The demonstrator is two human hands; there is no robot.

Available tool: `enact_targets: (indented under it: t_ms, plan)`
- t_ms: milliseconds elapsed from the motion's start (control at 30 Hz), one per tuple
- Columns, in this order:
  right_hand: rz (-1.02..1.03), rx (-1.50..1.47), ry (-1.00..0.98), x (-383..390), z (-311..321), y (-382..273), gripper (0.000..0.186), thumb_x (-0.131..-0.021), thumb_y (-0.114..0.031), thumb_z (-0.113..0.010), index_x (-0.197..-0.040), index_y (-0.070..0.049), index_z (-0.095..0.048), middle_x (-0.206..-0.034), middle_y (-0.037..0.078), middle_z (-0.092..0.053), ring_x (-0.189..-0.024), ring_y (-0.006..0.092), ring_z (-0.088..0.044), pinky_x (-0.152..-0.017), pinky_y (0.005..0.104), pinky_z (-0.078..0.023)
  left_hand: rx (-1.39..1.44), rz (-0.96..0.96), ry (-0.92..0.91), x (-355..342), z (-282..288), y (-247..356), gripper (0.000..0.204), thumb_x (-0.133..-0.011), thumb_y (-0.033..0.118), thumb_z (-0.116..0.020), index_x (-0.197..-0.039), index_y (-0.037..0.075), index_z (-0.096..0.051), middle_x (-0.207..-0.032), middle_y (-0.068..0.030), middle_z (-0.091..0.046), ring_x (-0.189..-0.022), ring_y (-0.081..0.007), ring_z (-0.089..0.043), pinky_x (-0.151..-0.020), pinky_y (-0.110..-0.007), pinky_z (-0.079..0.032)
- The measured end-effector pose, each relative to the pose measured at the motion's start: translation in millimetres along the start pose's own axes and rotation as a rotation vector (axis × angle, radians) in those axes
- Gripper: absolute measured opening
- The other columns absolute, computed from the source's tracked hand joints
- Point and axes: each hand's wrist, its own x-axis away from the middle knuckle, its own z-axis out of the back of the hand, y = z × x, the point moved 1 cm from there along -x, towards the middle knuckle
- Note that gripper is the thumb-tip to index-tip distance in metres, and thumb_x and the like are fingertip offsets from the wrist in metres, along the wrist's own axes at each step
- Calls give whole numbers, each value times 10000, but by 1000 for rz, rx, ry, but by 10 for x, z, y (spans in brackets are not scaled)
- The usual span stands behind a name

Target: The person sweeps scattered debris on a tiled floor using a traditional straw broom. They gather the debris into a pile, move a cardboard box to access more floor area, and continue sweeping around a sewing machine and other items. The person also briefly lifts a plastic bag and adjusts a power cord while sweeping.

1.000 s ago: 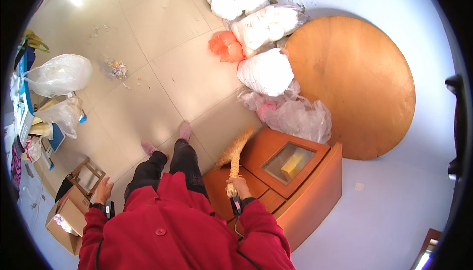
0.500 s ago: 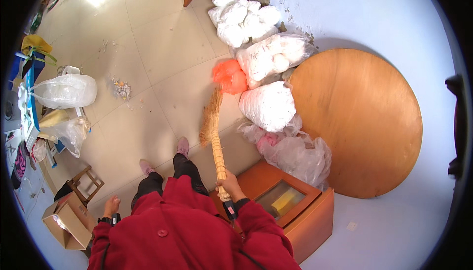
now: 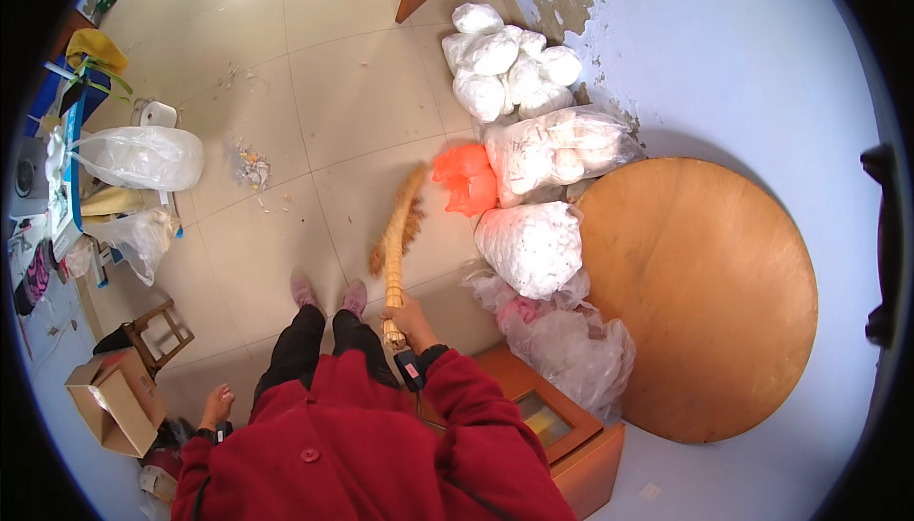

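Note:
My right hand (image 3: 407,321) is wrapped round the bound handle of a straw hand broom (image 3: 395,253). The broom points away from me, its bristles fanned out over the tiles near an orange-red plastic bag (image 3: 466,179). Whether the bristles touch the floor I cannot tell. At my left side, my left hand (image 3: 218,407) hangs with its fingers curled, and what they hold, if anything, does not show. Ahead and to the left, a small heap of litter (image 3: 252,169) lies on the tiled floor (image 3: 276,235).
Stuffed white bags (image 3: 530,250) line the wall at right, beside a large round wooden board (image 3: 700,302). An orange-brown cabinet (image 3: 586,454) stands by my right arm. Leftward are a cardboard box (image 3: 119,407), a wooden stool (image 3: 162,335) and a clear plastic bag (image 3: 152,157).
I have stepped forward, my feet now closer together. The broom has moved left and tilted, its handle swinging away from the cabinet. My right hand still grips it.

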Motion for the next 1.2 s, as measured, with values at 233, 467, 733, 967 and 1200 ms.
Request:
enact_targets:
  t_ms: [233,467,733,967,1200]
  plan:
    - [210,7,54,-58,41,-391,476,-712,49,-654,-1156,-38,-506,-683,63,-536,-464,189,-573,-395,319,-482,-73,-33,0,-543,230,-69,384,-840,217,-563,-1147,-11,-588,-1001,-181,-678,-911,-309,-661,-799,-362,-518]
    - [214,182,274,-757,-24,-1152,404,-662,22,-700,-1018,75,-517,-674,140,-586,-492,254,-611,-425,374,-497,126,-68,112,-860,616,159,384,-835,223,-551,-1120,-29,-603,-992,-212,-667,-936,-321,-654,-814,-369,-505]
    - [896,1051,99,-2096,-461,-1575,511,-656,-40,-705,-1147,34,-584,-789,174,-647,-576,273,-637,-510,374,-513,-30,124,23,-625,726,-35,429,-827,227,-568,-1163,-39,-588,-1048,-230,-655,-971,-315,-647,-841,-365,-500]
    - [425,700,141,-1068,-268,-1178,906,-625,-21,-705,-1442,-27,-314,-968,175,-624,-776,223,-631,-650,348,-524,-18,-6,29,-901,615,-31,336,-855,234,-531,-1079,-2,-615,-1010,-249,-641,-948,-419,-612,-821,-401,-499]
    - [245,495,68,336,-370,-588,639,-657,30,-652,-1267,27,-460,-798,105,-594,-599,187,-607,-541,307,-505,134,16,18,-1007,623,158,394,-869,230,-575,-1171,-22,-577,-1060,-206,-653,-998,-322,-634,-859,-363,-489]
